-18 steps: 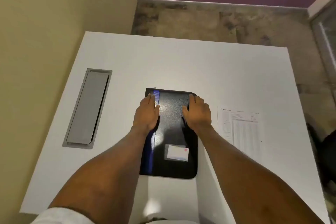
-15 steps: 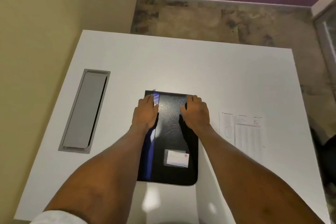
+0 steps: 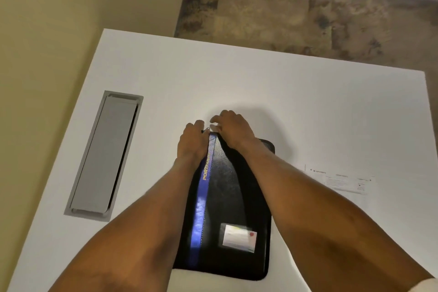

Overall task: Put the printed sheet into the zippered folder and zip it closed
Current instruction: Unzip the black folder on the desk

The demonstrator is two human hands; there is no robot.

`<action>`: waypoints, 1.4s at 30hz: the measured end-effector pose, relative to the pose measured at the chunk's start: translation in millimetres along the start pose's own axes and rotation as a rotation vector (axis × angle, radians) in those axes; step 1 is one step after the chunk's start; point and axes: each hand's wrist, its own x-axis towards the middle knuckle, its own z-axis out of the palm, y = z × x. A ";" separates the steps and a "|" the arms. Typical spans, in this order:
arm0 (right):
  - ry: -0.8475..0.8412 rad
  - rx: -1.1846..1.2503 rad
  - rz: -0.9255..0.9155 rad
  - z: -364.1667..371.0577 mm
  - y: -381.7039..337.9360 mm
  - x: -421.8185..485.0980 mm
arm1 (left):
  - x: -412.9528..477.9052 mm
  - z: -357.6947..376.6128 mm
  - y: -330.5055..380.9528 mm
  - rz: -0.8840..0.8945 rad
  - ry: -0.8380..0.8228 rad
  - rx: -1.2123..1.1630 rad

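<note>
The black zippered folder (image 3: 233, 187) lies flat on the white table (image 3: 260, 92), with a blue stripe down its left side and a clear card pocket (image 3: 239, 237) near me. My left hand (image 3: 192, 142) curls over the folder's far left corner. My right hand (image 3: 233, 131) is beside it at the far edge, fingers bent by the small zipper pull (image 3: 206, 129); whether they pinch it is unclear. The printed sheet (image 3: 343, 182) lies on the table right of the folder, partly under my right forearm.
A grey cable hatch (image 3: 106, 154) is set into the table on the left. A beige wall runs along the table's left side. The far table edge drops to a brown floor (image 3: 296, 14).
Both hands slid from the folder's cover up to its far left corner and came together at the zipper pull. The camera moved closer and tilted down.
</note>
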 end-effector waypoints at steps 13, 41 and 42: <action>-0.178 -0.003 -0.105 -0.8 -5.6 42.0 | 2.4 1.3 -5.0 -0.068 0.009 -0.135; -0.132 -0.192 -0.293 -1.3 50.8 13.6 | 11.8 7.4 -1.4 -0.023 -0.034 -0.128; -0.134 -0.195 -0.297 -2.5 57.8 9.7 | 11.7 7.3 -1.4 -0.027 -0.035 -0.130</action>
